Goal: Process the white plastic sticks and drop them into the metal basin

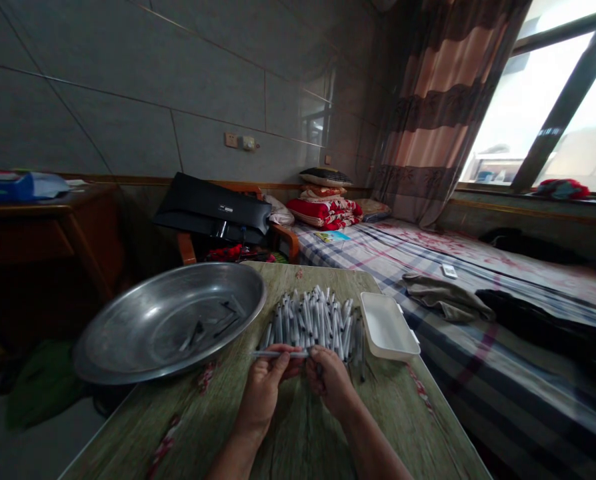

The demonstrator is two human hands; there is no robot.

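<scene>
In the head view, a slim clear pen (pixel 261 353) lies level between my two hands above the table's near half. My left hand (pixel 267 380) is closed round its barrel, thumb on top. My right hand (pixel 332 381) is closed in a pinch at the pen's right end; its fingertips hide that end, so I cannot tell if a cap is there. Just beyond my hands lies a heap of similar clear pens (pixel 311 317), several with dark tips. To the left, a wide steel basin (pixel 143 293) holds a few dark and clear pen pieces (pixel 195 333).
An open white plastic box (pixel 385 327) stands right of the pens on the wood-patterned table (pixel 298 440). The basin overhangs the table's left edge. Beyond are a chair bearing a black monitor (pixel 213 207) and a bed (pixel 378 243) with folded bedding.
</scene>
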